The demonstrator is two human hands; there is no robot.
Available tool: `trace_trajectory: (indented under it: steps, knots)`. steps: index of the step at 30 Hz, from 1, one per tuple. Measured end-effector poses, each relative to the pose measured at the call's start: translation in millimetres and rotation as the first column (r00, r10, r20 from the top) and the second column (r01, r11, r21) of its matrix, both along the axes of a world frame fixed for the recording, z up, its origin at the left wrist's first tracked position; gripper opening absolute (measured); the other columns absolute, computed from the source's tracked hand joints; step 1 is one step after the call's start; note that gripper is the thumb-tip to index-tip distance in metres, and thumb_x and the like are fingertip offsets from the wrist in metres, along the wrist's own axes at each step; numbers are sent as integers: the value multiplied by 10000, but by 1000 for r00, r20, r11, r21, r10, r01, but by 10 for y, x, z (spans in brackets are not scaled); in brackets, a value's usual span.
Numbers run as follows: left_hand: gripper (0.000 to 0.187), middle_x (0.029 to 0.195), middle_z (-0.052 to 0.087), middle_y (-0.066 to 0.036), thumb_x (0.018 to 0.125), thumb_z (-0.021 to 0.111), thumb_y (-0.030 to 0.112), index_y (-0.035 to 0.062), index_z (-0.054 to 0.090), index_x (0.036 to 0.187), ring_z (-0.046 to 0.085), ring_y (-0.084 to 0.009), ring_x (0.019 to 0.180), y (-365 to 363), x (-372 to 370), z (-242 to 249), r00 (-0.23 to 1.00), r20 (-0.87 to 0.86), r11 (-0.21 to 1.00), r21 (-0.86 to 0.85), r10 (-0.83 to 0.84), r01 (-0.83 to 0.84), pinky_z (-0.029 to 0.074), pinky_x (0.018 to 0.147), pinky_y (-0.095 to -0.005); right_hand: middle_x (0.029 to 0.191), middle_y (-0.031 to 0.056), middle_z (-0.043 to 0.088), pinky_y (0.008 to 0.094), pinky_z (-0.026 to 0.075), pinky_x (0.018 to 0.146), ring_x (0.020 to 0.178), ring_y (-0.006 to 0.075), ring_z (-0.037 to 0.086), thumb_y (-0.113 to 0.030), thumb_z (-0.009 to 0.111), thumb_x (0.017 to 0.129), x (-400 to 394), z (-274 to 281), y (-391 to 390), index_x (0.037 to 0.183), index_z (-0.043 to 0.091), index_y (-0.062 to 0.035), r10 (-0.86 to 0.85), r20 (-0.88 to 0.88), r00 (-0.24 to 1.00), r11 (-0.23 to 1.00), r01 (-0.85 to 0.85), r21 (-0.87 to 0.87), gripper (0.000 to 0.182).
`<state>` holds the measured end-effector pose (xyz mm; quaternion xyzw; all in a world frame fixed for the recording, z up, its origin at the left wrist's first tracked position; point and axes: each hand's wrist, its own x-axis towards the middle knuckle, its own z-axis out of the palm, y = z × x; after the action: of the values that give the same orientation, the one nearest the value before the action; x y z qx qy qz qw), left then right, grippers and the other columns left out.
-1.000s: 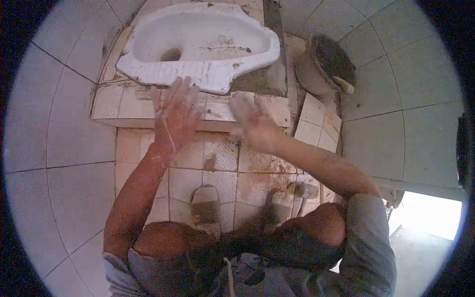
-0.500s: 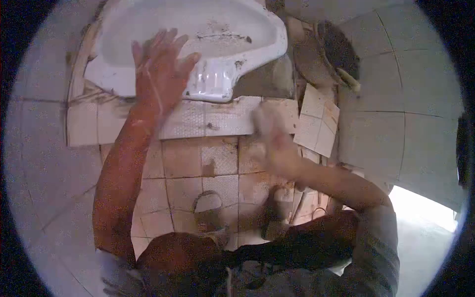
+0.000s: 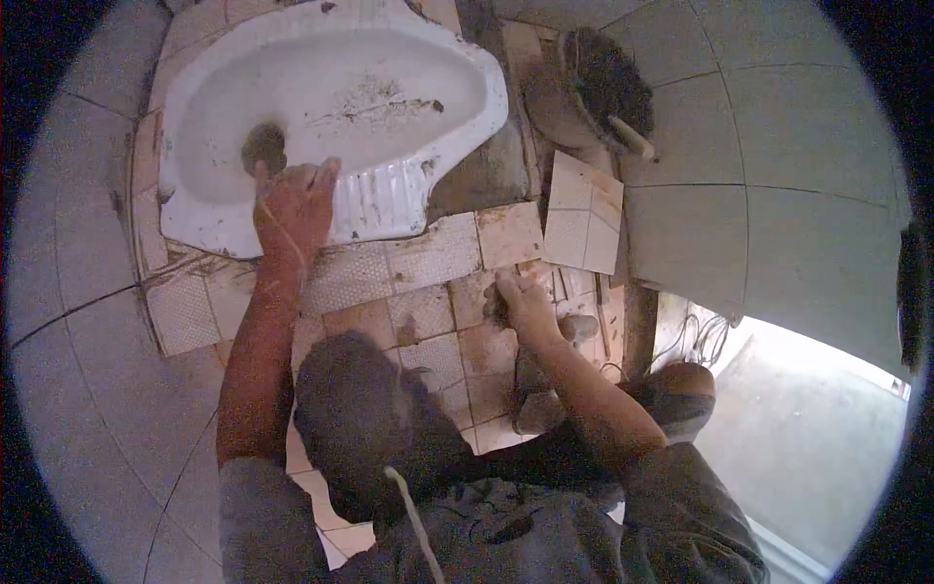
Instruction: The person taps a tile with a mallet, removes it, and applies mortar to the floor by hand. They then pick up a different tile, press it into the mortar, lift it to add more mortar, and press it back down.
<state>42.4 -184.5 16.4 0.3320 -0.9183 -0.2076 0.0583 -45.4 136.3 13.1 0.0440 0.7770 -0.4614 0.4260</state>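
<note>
A white squat toilet pan (image 3: 455,180) lies at upper left, with dirt specks in its bowl and a dark drain hole (image 3: 263,146). My left hand (image 3: 295,209) is at the pan's near rim beside the ribbed footrest, fingers apart and pointing toward the hole; nothing shows in it. My right hand (image 3: 528,310) is low over the tiled floor, right of the pan. Its fingers are curled around a small dark greyish thing (image 3: 496,304), mostly hidden, whose kind I cannot make out.
Loose tiles (image 3: 584,214) lean near the right wall. Behind them stands a round container (image 3: 608,88) with dark contents and a pale handle. Cables (image 3: 708,336) lie by the bright opening at right. My bent knees are close below the hands.
My right hand has moved down from the tiled ledge to the floor. My left hand, spread over the pan before, now has its fingers drawn in near the rim. The view has shifted.
</note>
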Motion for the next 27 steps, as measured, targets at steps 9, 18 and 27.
trace_trajectory:
  steps: [9,18,27]
  knots:
    - [244,819,650,-138,922,554,284,78,671,864,623,-344,849,43,-39,-177,958,-283,987,-131,54,-94,371,1013,-533,808,86,646,311,507,542,642,194,624,-224,528,958,62,-277,-172,956,590,-29,-268,100,958,959,275,-61,204]
    - [149,875,638,-78,897,596,258,118,645,907,617,-287,865,-77,70,-495,920,-303,878,-471,-250,84,381,1023,-503,833,78,641,318,529,570,683,190,639,-179,529,948,37,-596,-21,974,587,-34,-198,65,978,973,204,-107,158]
    - [212,1018,640,-71,833,676,203,110,629,1017,587,-290,1016,101,-141,-156,896,-431,976,-215,-109,15,302,1051,-566,863,74,641,323,542,601,698,182,630,-214,569,937,-179,-575,113,1009,583,-31,-246,172,954,959,265,-99,196]
